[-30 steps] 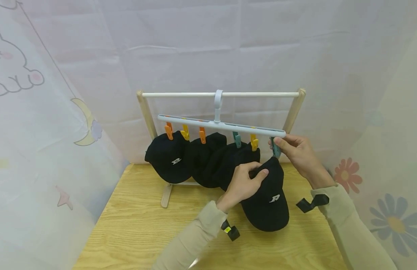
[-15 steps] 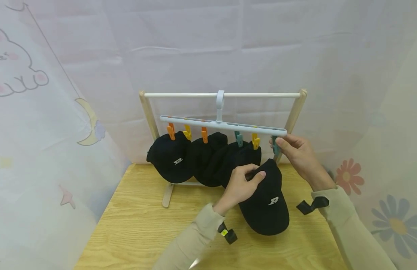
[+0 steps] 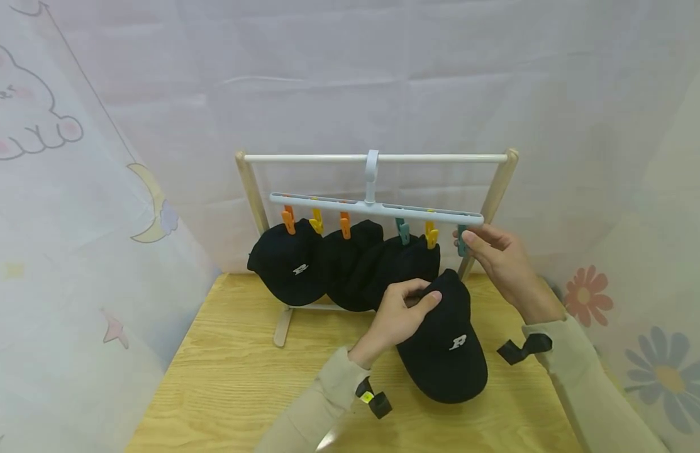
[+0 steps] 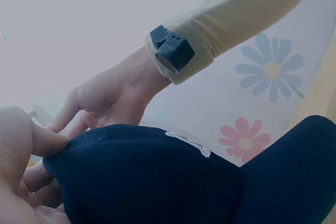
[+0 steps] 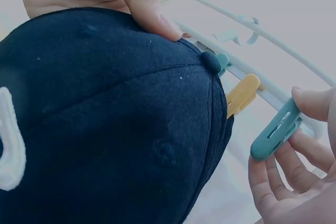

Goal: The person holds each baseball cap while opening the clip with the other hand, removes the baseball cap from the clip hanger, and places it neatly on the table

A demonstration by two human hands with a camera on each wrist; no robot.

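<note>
My left hand (image 3: 394, 318) pinches the crown of a black baseball cap (image 3: 443, 368) with a white letter on its front. The cap's brim points down over the table. At the right end of the pale blue hanger (image 3: 350, 206), my right hand (image 3: 505, 267) pinches a teal clip (image 5: 275, 129) between thumb and fingers. In the right wrist view the cap's top button lies left of that clip, apart from it. Further black caps (image 3: 282, 264) hang from the hanger's orange, yellow and teal clips, partly overlapping one another. The hanger tilts down to the right.
A rack with a white rod (image 3: 304, 158) and wooden legs (image 3: 250, 189) carries the hanger by its hook. It stands at the back of the wooden table (image 3: 225, 377). Fabric with printed flowers and a bear (image 3: 21, 107) surrounds the table.
The held cap has moved down and slightly left with my left hand, farther from the teal clip. My right hand keeps its grip on the clip, almost unmoved.
</note>
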